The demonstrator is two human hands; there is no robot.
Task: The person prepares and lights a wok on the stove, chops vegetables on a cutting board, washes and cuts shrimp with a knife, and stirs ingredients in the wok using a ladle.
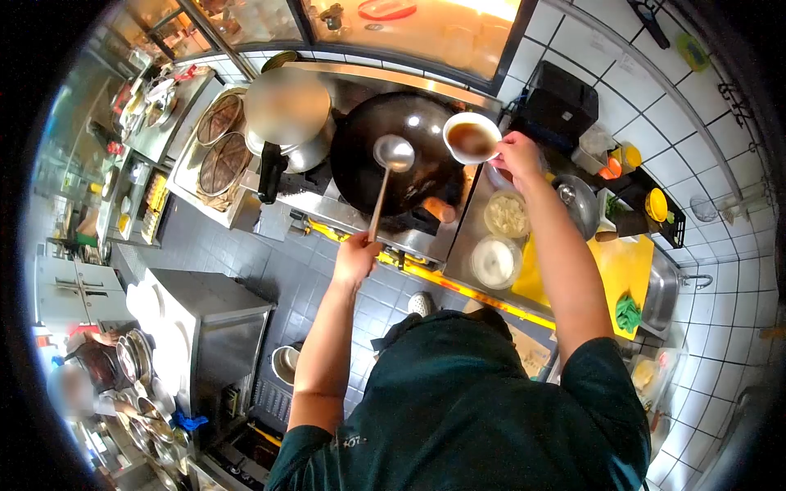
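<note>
My left hand (356, 259) is wrapped round the handle of a metal ladle (395, 153), whose bowl hangs over the dark wok (352, 176) on the stove. In my right hand (521, 155) is a small white bowl (472, 137) of brown liquid, gripped by its rim at the wok's right edge. The wok's wooden handle (439, 209) points toward me. Below my right forearm stand a bowl of pale pieces (506, 214) and a container of white contents (496, 262).
Left of the wok stands a large pot (305, 151), with round woven racks (224, 168) beyond it. A yellow cutting board (602, 274) with a green cloth (628, 313) lies at right, beside a sink (661, 299). Another person's arm (105, 336) shows at far left.
</note>
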